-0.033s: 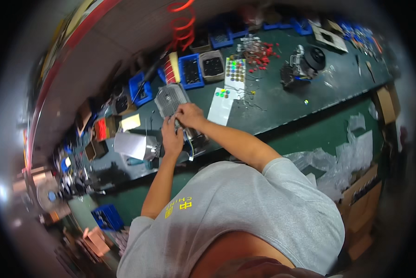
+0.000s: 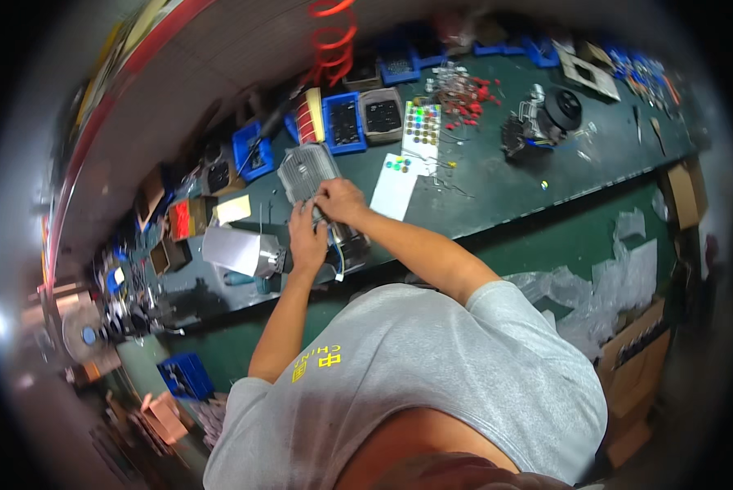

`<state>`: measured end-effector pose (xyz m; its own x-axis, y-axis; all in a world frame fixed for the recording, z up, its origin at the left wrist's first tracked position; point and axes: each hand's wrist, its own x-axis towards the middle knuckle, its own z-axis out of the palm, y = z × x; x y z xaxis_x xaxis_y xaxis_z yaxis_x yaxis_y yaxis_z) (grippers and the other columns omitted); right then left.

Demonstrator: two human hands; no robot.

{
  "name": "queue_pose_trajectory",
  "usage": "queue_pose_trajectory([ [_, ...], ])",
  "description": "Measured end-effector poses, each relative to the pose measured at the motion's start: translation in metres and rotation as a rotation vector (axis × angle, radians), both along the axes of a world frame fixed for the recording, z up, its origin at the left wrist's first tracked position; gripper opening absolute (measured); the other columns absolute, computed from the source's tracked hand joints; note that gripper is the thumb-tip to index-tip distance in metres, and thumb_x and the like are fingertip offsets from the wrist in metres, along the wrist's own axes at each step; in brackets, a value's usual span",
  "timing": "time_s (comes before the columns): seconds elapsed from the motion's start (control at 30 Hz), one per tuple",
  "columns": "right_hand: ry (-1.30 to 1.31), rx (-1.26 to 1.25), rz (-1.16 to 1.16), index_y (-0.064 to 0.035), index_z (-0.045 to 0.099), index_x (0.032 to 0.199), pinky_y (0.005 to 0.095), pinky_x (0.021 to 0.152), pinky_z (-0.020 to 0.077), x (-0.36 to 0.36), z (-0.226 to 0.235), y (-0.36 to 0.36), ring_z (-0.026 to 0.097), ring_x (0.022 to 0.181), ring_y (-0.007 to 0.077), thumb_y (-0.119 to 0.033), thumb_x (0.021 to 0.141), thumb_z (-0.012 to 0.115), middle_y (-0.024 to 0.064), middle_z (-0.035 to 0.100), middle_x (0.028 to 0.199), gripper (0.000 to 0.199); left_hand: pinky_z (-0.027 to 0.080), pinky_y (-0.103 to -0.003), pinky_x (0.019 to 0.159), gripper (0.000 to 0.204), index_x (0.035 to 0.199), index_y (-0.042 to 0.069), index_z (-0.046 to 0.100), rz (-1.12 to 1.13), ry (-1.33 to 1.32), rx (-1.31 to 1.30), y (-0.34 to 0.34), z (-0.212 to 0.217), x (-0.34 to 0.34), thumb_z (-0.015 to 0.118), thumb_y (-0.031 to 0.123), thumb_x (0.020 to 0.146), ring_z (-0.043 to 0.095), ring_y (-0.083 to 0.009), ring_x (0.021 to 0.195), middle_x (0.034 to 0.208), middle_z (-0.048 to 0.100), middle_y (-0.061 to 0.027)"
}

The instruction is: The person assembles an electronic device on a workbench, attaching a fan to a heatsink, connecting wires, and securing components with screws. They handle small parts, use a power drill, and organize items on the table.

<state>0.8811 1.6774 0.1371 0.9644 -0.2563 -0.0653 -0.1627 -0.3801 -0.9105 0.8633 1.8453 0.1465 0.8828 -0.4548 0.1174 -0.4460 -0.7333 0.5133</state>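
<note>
A grey ribbed metal unit lies on the dark green workbench straight in front of me. My right hand is bent over its near edge, with the fingertips pinched on it. Just below, my left hand presses on the darker near end of the same unit, where thin blue and yellow wires hang out. What the fingers pinch is too small to tell. Both forearms reach up from my grey shirt.
Blue bins line the back of the bench under a red coiled hose. A white sheet, a sheet of coloured dots, a motor-like assembly and a silver block lie around. Plastic bags and cardboard boxes sit lower right.
</note>
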Motion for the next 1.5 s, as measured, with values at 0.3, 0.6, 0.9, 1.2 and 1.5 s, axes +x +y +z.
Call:
queue_pose_trajectory([
  [0.3,-0.217,-0.318,0.084,-0.0084,0.072,0.085,0.0510,0.075,0.0522,-0.001,0.007,0.005,0.067,0.089,0.0381,-0.028,0.086,0.071,0.0156,0.069,0.087,0.019,0.043,-0.046,0.108,0.043,0.133,0.001,0.058,0.120,0.029,-0.315,0.024,0.022,-0.025,0.064,0.009,0.092,0.053,-0.0410,0.127,0.135,0.058,-0.0216],
  [0.6,-0.109,-0.099,0.179,-0.0007,0.074,0.088,0.0410,0.071,0.0543,0.012,0.003,0.004,0.070,0.076,0.0329,-0.022,0.084,0.074,0.0190,0.070,0.082,0.021,0.057,-0.034,0.077,0.024,0.115,0.001,0.069,0.471,0.321,-0.490,0.142,-0.036,-0.095,0.067,0.010,0.093,0.069,-0.0248,0.089,0.103,0.071,-0.0108],
  [0.9,-0.031,-0.162,0.044,0.0025,0.073,0.094,0.0371,0.073,0.0541,0.002,0.015,0.016,0.069,0.077,0.0261,-0.020,0.087,0.075,0.0152,0.071,0.084,0.024,0.058,-0.034,0.077,0.017,0.105,0.009,0.064,0.935,1.183,-1.167,0.201,-0.103,-0.065,0.066,0.024,0.097,0.061,-0.0108,0.078,0.096,0.068,-0.0020],
  [1.2,-0.014,0.078,0.118,0.0021,0.072,0.105,0.0258,0.069,0.0504,-0.033,0.065,0.114,0.060,0.075,0.0078,-0.010,0.091,0.072,0.0021,0.068,0.086,0.018,0.056,-0.041,0.079,0.030,0.100,0.001,0.072,0.569,0.782,-0.470,0.278,-0.139,-0.094,0.066,0.028,0.087,0.069,-0.0313,0.085,0.096,0.073,-0.0149],
  [1.5,0.157,0.072,1.053,-0.0010,0.070,0.110,0.0396,0.081,0.0563,-0.037,0.063,0.235,0.072,0.091,0.0304,-0.022,0.086,0.074,0.0183,0.073,0.099,0.033,0.049,-0.040,0.057,0.022,0.075,-0.002,0.067,1.090,0.625,-0.336,0.444,-0.190,-0.304,0.066,0.019,0.084,0.062,-0.0224,0.057,0.062,0.064,-0.0104],
])
